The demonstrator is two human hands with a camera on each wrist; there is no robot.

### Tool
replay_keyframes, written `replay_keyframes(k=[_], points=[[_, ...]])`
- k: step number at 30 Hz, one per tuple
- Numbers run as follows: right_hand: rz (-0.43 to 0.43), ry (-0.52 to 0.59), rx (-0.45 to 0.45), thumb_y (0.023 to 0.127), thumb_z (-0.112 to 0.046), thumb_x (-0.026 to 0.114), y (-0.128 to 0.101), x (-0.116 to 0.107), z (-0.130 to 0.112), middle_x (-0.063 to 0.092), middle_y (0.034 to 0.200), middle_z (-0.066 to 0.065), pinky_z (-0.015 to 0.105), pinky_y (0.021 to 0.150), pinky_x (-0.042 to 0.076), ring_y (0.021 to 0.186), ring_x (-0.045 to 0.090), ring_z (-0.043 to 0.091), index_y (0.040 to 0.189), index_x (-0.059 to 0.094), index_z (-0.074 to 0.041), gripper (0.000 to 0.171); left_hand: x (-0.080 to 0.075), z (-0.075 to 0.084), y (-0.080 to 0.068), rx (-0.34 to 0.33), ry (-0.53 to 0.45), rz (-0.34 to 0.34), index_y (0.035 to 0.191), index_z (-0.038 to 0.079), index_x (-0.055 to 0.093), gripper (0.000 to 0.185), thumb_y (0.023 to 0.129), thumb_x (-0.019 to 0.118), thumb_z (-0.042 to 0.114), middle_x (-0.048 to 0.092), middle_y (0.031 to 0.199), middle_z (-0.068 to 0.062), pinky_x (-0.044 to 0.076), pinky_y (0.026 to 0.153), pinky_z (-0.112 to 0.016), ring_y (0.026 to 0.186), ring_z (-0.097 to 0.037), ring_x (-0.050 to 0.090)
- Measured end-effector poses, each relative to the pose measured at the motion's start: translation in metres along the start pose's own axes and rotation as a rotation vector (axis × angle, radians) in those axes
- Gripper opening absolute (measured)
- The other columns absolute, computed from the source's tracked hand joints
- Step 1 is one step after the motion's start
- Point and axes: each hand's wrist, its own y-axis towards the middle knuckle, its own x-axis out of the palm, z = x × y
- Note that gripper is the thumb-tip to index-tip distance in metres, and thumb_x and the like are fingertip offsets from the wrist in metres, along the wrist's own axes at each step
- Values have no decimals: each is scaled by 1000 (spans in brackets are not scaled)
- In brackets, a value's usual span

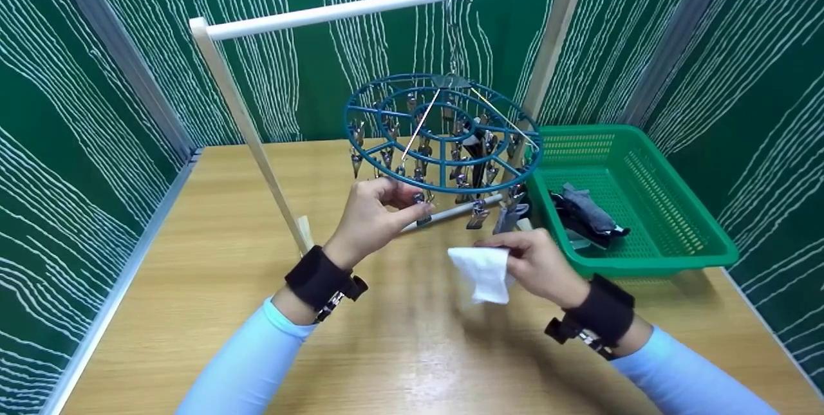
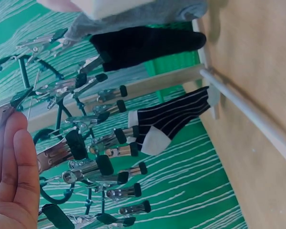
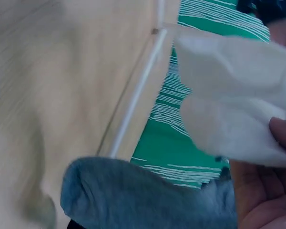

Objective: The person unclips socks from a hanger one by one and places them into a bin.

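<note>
A round blue-green clip hanger (image 1: 443,190) hangs from a rack, with metal clips all round it. My left hand (image 1: 376,212) pinches one clip (image 1: 421,208) at the hanger's near edge, between thumb and fingers. My right hand (image 1: 541,264) holds a white sock (image 1: 484,273) by its upper part, below the hanger's near right side. In the left wrist view a striped sock (image 2: 169,119), a black sock (image 2: 148,47) and a grey sock (image 2: 148,18) hang from clips. Close by my right hand, the grey sock (image 3: 133,195) fills the lower right wrist view.
The rack's white top bar (image 1: 335,13) crosses above, between two wooden posts. On the right of the wooden table (image 1: 225,338) stands a green basket (image 1: 682,202) with a grey and black pile of socks (image 1: 589,212). Green walls with white lines enclose the table.
</note>
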Motion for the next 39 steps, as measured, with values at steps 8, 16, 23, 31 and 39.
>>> replay_keyframes(k=[8,16,23,31,39], points=[[45,22,-4,90,19,69,-2,-35,-7,80,106,29,19,72,62,89,73,-1,108,80,9,24,1,-2,-1,-2,-6,-5,106,-5,81,21,91,88,9,83,100,-18,62,79,-22,84,-27,77],[159,-41,-5,89,23,65,-1,-66,-17,84,100,3,16,62,56,72,67,3,104,82,8,27,1,-3,0,33,4,18,102,-5,81,20,89,89,8,83,96,-18,63,79,-24,82,-29,78],[259,-62,-7,89,24,65,5,-96,-23,79,94,-21,14,60,57,69,70,3,102,82,9,26,1,-3,-1,23,6,9,103,-5,80,21,90,89,10,83,98,-17,64,80,-27,84,-27,78],[339,-124,51,96,16,68,15,-136,-15,79,91,-24,13,54,53,61,62,-1,107,80,12,16,1,-2,-2,24,6,8,104,-5,80,23,90,89,9,83,98,-17,63,80,-25,83,-27,77],[292,-255,229,101,4,64,31,-165,5,69,90,-34,12,56,50,68,59,1,118,80,8,23,1,-2,-3,24,2,9,105,-5,80,22,90,88,9,83,98,-17,64,80,-27,84,-28,78]])
